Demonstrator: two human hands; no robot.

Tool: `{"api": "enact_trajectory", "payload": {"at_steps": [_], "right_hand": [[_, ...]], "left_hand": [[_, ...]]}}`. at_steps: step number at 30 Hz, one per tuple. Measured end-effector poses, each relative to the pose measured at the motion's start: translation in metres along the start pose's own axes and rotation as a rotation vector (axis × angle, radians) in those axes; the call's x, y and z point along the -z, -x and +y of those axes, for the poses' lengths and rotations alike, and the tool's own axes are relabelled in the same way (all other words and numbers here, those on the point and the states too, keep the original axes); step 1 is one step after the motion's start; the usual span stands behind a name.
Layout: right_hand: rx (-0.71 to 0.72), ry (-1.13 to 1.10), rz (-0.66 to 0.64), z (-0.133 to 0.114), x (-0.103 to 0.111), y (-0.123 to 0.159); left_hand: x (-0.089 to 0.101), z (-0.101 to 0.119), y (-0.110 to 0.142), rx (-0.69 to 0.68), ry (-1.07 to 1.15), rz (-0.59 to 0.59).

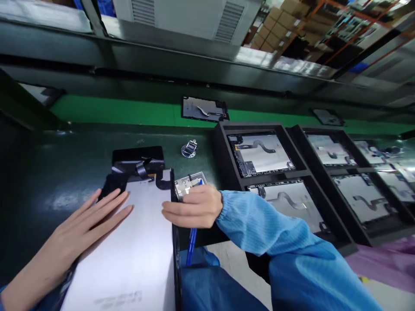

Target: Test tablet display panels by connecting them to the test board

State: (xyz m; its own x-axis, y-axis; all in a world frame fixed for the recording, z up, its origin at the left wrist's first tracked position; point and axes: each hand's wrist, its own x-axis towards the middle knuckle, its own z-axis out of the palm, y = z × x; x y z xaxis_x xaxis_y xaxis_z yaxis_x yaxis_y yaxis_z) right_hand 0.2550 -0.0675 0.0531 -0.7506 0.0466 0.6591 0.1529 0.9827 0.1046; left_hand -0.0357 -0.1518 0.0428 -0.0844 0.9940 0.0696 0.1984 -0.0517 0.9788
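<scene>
A tablet screen panel (139, 242) with a bright silver-white back and dark frame stretches away from me. A black flex cable (164, 183) curls at its far end, next to a small screen with a glossy black face (139, 160). My left hand (87, 222) is open, fingers stretched along the panel's left side. My right hand (196, 207) is closed around a slim blue pen-like tool (192, 246), its fingertips at the panel's right edge. Just beyond that hand lies a small metallic plate (191, 181) with pale markings; part of it is hidden.
Black divided trays (223, 151) at the right hold several silver-backed panels. A round metal piece (189, 149) stands on the dark green bench (81, 160). Another panel (205, 109) lies on the green strip behind. A pink sleeve (385, 259) shows at far right.
</scene>
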Motion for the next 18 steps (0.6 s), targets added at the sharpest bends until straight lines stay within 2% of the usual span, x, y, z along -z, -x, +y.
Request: {"api": "enact_trajectory", "payload": {"at_steps": [1, 3, 4, 6, 8, 11, 14, 18], "right_hand": [[0.009, 0.064, 0.031, 0.001, 0.001, 0.002], [-0.11, 0.112, 0.08, 0.004, 0.002, 0.004], [-0.201, 0.126, 0.097, 0.007, 0.003, 0.005], [-0.405, 0.138, 0.106, 0.014, 0.003, 0.005], [-0.611, 0.074, 0.096, 0.021, 0.001, 0.005], [-0.842, -0.182, -0.037, 0.027, -0.004, 0.007], [-0.858, -0.353, -0.15, 0.029, -0.007, 0.007], [-0.822, -0.443, -0.179, 0.034, -0.009, 0.002]], "left_hand": [[0.004, 0.002, -0.004, -0.21, -0.253, -0.146], [0.015, 0.004, -0.011, -0.659, -0.759, -0.363], [0.019, 0.004, -0.015, -0.831, -0.922, -0.401], [0.027, 0.0, -0.022, -1.011, -1.028, -0.409], [0.029, -0.007, -0.029, -1.074, -1.043, -0.44], [0.028, -0.022, -0.038, -1.063, -1.027, -0.49], [0.027, -0.034, -0.042, -1.018, -1.003, -0.512], [0.025, -0.037, -0.04, -1.014, -0.953, -0.542]]}}
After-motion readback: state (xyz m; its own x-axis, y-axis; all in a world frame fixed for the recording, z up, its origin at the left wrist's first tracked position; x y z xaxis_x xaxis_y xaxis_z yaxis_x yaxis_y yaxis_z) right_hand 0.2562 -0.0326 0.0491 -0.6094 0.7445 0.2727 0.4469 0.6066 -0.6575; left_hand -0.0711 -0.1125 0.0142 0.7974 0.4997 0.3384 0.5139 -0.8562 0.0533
